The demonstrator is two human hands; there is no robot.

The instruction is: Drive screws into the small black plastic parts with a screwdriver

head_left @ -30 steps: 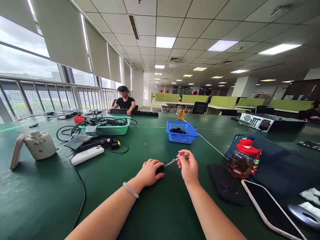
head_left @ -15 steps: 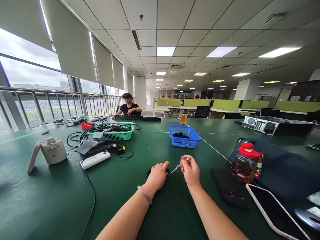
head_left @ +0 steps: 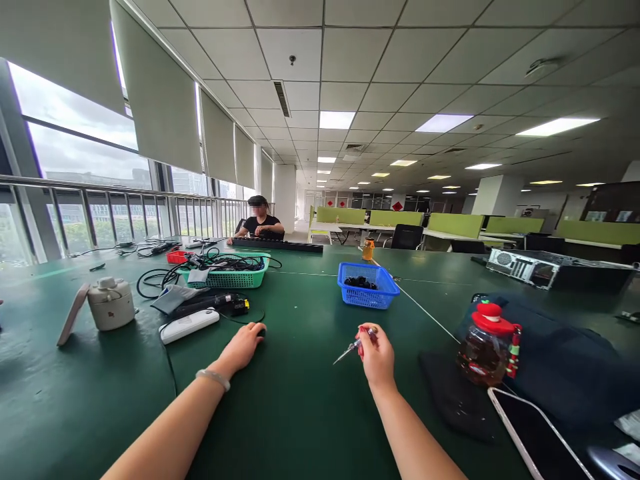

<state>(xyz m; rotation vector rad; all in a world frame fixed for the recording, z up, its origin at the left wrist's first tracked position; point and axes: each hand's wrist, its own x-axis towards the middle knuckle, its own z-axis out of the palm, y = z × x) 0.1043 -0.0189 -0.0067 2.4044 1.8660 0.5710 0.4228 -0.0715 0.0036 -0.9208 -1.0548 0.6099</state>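
A slim metal screwdriver (head_left: pixel 351 347) is pinched in the right hand (head_left: pixel 379 353); a small black object (head_left: pixel 262 332) is mostly covered by the left hand (head_left: pixel 241 348), whether gripped is unclear. A white oblong power strip (head_left: pixel 189 326) is placed left of both, a blue plastic basket (head_left: pixel 367 300) beyond.

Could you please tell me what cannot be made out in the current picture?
Head view: dark item, mostly hidden by the left hand.
Head view: thin tool, handle partly hidden by the right hand.
Head view: phone, near end cut off by the bottom edge.
Head view: dark pieces in the blue basket, too small to identify.
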